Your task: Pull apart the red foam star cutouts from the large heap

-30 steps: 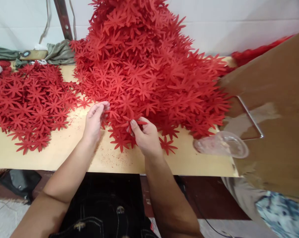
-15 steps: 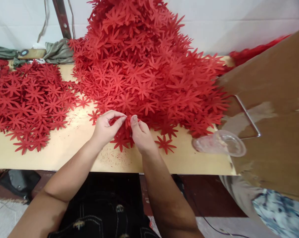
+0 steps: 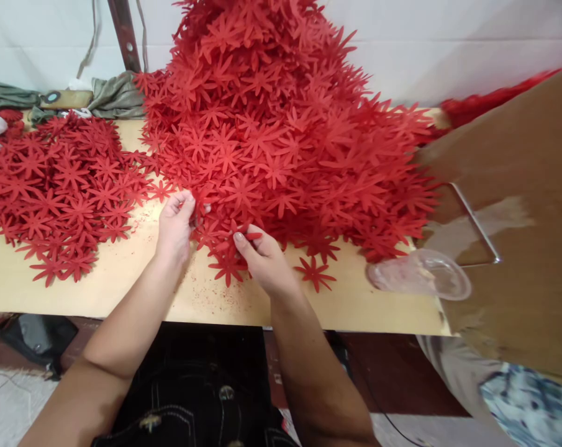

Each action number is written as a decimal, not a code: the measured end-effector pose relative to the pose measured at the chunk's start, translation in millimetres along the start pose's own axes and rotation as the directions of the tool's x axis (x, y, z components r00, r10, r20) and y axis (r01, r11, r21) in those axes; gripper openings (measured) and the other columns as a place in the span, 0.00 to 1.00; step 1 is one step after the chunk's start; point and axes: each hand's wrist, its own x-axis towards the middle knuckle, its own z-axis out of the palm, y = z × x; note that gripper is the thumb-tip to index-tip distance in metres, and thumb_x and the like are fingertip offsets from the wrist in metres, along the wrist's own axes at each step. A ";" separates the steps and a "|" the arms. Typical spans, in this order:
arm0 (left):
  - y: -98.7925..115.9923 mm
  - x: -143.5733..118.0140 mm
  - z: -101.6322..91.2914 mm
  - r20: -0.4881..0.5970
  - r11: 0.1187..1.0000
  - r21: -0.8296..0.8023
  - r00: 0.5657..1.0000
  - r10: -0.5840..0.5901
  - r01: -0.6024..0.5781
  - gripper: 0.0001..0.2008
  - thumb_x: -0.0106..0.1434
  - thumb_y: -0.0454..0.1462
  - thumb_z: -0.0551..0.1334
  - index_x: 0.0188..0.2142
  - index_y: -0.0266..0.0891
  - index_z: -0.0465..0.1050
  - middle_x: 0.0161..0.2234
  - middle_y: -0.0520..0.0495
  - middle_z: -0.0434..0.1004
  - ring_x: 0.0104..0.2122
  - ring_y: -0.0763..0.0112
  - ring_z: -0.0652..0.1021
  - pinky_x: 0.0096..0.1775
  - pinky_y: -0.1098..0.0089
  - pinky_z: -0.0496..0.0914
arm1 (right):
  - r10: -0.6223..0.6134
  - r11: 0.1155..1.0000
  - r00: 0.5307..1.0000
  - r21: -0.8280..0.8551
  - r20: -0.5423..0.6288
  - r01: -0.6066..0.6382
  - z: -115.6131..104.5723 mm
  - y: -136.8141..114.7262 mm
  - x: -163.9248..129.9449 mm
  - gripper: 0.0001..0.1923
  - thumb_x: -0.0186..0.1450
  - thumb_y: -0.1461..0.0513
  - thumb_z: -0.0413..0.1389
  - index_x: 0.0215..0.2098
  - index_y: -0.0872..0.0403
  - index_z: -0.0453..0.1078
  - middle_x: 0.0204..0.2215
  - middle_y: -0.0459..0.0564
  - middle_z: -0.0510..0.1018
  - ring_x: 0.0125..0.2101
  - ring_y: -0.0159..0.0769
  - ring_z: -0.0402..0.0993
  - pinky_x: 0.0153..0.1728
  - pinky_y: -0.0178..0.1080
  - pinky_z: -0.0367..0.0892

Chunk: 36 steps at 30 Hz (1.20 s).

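Between the thumb and fingers of my right hand point(image 3: 266, 259) is a red flower-shaped cutout point(image 3: 236, 233) with narrow petals. Part of it is hidden by the fingers and it blends with the red behind. My left hand point(image 3: 176, 225) is apart from it, to the left, at the front left edge of the large pile of red flower cutouts point(image 3: 262, 136). Its thumb and forefinger are pinched together; whatever may be between them is too small to make out. A single flower cutout point(image 3: 315, 274) lies on the table just right of my right hand.
A smaller heap of red flower cutouts point(image 3: 61, 186) covers the table point(image 3: 136, 285) on the left. Toward the right edge lies a clear plastic cup point(image 3: 418, 274), beside a large brown cardboard sheet point(image 3: 523, 205). Grey-green cloth point(image 3: 117, 96) is against the wall. Red crumbs dot the tabletop.
My left hand has moved left and slightly up, away from my right hand. My right hand stays nearly in place with the flower cutout, which now shows more. The view has shifted slightly.
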 end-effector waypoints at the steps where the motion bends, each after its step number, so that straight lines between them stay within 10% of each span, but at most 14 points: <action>1: 0.0 -0.8 0.6 0.023 1.000 -0.005 0.999 -0.026 0.027 0.09 0.57 0.41 0.67 0.32 0.42 0.69 0.25 0.56 0.75 0.25 0.80 0.76 0.27 0.78 0.68 | -0.024 1.000 1.000 -0.005 -0.020 0.023 0.0 -0.9 0.4 0.18 0.58 0.47 0.57 0.27 0.53 0.62 0.20 0.40 0.60 0.22 0.25 0.56 0.25 0.32 0.58; 10: 1.0 -9.0 6.5 0.152 0.969 -0.072 0.963 -0.223 0.235 0.08 0.59 0.42 0.64 0.36 0.42 0.72 0.31 0.52 0.80 0.30 0.78 0.79 0.34 0.74 0.72 | -0.040 0.999 0.987 -0.019 -0.158 0.038 -4.5 7.1 2.9 0.25 0.58 0.42 0.54 0.20 0.53 0.59 0.17 0.41 0.62 0.21 0.25 0.57 0.24 0.33 0.57; 23: -9.0 -9.7 11.4 0.059 0.995 0.098 0.998 0.008 -0.013 0.23 0.41 0.49 0.73 0.20 0.38 0.64 0.16 0.59 0.67 0.18 0.82 0.68 0.26 0.75 0.66 | -0.127 0.988 0.977 0.069 -0.173 0.141 -1.7 -1.7 3.3 0.17 0.57 0.48 0.60 0.29 0.53 0.66 0.24 0.42 0.70 0.27 0.27 0.66 0.34 0.34 0.67; 30: -12.7 -11.3 12.1 0.143 0.987 0.130 0.987 0.075 -0.094 0.21 0.42 0.49 0.73 0.25 0.36 0.70 0.23 0.54 0.75 0.24 0.79 0.72 0.31 0.73 0.68 | -0.060 0.966 0.989 0.240 -0.138 0.092 4.1 -2.3 8.0 0.21 0.50 0.53 0.66 0.38 0.51 0.69 0.35 0.45 0.79 0.36 0.31 0.76 0.42 0.38 0.73; 36: -12.6 -14.2 11.8 0.248 0.959 0.259 0.967 0.051 -0.117 0.24 0.51 0.57 0.64 0.20 0.38 0.65 0.16 0.58 0.62 0.19 0.80 0.63 0.25 0.73 0.60 | -0.102 0.958 0.973 0.243 -0.205 0.152 10.7 -2.3 15.5 0.11 0.52 0.56 0.65 0.29 0.52 0.72 0.28 0.42 0.79 0.31 0.29 0.76 0.41 0.38 0.73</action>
